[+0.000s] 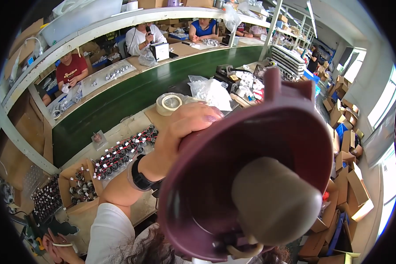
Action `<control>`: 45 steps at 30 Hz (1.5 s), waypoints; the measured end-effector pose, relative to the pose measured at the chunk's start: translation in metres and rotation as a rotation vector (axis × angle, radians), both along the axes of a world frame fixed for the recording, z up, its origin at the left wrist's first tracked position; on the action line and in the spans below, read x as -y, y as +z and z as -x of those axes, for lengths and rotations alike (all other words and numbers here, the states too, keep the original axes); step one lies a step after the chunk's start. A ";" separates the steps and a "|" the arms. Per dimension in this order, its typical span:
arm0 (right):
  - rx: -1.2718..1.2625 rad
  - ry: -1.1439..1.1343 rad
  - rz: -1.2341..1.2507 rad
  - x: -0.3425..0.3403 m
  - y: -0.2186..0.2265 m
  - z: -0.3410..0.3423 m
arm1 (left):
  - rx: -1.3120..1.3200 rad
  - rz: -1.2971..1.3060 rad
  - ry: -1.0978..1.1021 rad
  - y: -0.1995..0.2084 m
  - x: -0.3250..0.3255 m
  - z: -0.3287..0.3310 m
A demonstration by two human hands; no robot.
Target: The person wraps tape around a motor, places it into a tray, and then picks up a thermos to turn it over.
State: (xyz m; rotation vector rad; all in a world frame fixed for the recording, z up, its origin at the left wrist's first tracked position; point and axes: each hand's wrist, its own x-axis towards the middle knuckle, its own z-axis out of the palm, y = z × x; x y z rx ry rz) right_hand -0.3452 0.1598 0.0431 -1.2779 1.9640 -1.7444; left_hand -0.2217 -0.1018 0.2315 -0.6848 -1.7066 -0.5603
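Note:
Close in front of me, a large maroon flared horn fills the right middle, its wide mouth turned toward me. Inside it sits a dull grey round-ended cylinder, with a pale curved piece below. My left hand grips the horn's upper left outside, fingers bent over it; a black watch is on that wrist. My right hand is not in view. Near the left forearm lie several small black round parts with red wires and white tags, beside a cardboard box of similar parts.
Beyond the horn are a tape roll, plastic bags and a green conveyor belt. Co-workers sit across it, one in a red shirt. Another person's hand shows lower left. Cardboard boxes pile up at right.

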 end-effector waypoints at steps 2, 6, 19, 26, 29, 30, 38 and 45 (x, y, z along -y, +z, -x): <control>-0.102 0.006 -0.010 0.002 0.002 0.001 | -0.123 -0.109 -0.120 0.000 -0.005 0.005; 0.050 0.001 -0.001 0.001 0.004 -0.003 | 0.031 -0.070 -0.095 0.036 -0.019 -0.026; -0.014 0.004 0.037 0.002 0.002 -0.002 | -0.081 0.037 0.020 0.046 -0.007 -0.021; -0.015 0.018 0.035 0.002 0.003 -0.002 | -0.066 0.082 0.044 0.050 -0.006 -0.028; 0.030 0.022 0.024 0.005 0.003 -0.003 | -0.049 0.030 0.037 0.043 -0.010 -0.029; 0.053 0.016 0.021 0.003 0.002 -0.002 | -0.040 0.006 0.025 0.042 -0.011 -0.027; 0.010 0.048 -0.004 0.009 -0.008 0.002 | 0.025 0.039 0.068 0.024 -0.006 -0.035; 0.007 0.007 -0.032 0.002 -0.005 -0.001 | 0.116 0.043 0.061 0.026 -0.020 -0.027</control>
